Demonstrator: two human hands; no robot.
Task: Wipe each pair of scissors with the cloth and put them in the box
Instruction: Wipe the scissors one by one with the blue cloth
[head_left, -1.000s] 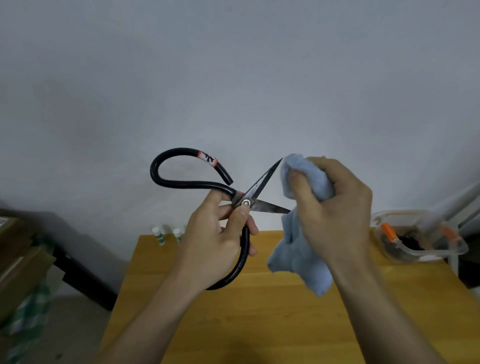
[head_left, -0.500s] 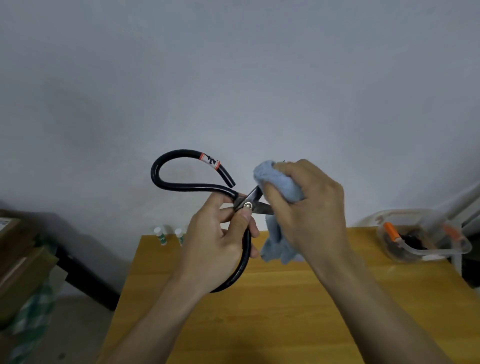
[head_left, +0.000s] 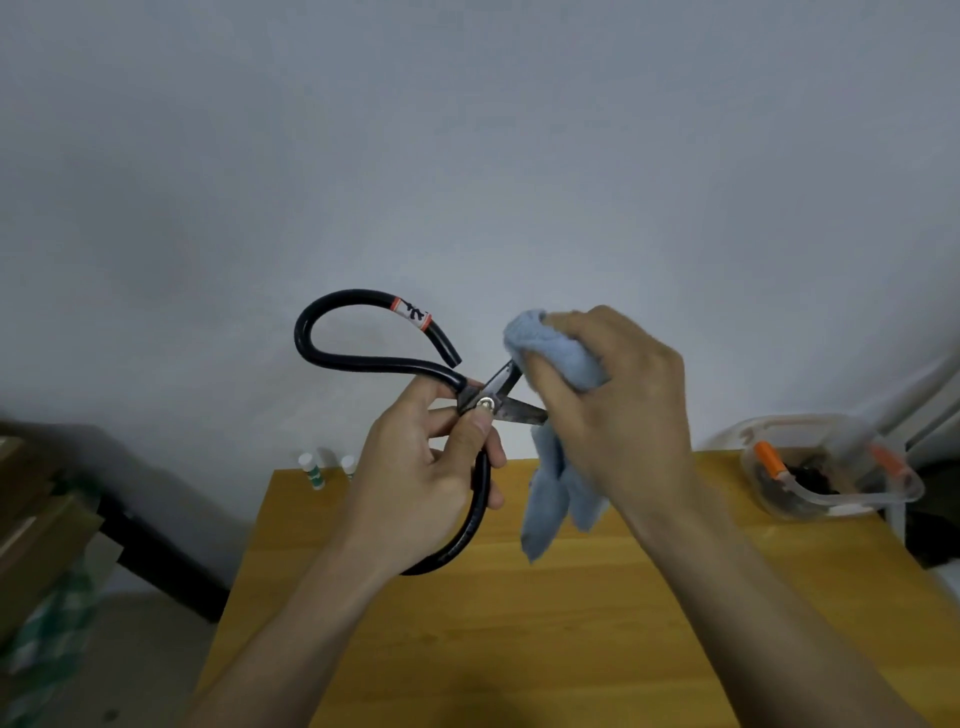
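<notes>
Surface: wooden tabletop (head_left: 519, 649), honey-yellow, visible grain, matte. Behind it a plain grey-white wall (head_left: 467, 156). Off the tabletop's left edge: stacked brown cardboard (head_left: 36, 519) and a green-checked fabric (head_left: 52, 623) on the floor.

Scissors (head_left: 467, 395): held in the air above the far half of the tabletop, not touching it. Large looped handles, black, smooth, tube-like; a white and orange label band (head_left: 413, 312) wraps the upper loop. Blades short, dull grey metal, parted in a V, joined at a bright round rivet.

Left hand (head_left: 426, 483): fingers curled round the lower handle loop, thumb tip pressed on the rivet area.

Right hand (head_left: 613, 415): fingers bunched tight, pinching the cloth (head_left: 556, 483) against the upper blade; blade tip hidden inside the cloth. Cloth is pale blue, soft pile; its loose end hangs below the hand, clear of the wood.

Box (head_left: 831, 504): clear plastic, rounded corners, at the far right corner of the tabletop. Inside: dark scissor shapes with orange handle parts (head_left: 769, 460); count cannot be told.

Far left corner: two small white bottles (head_left: 311, 470) with green labels, upright, near each other.
</notes>
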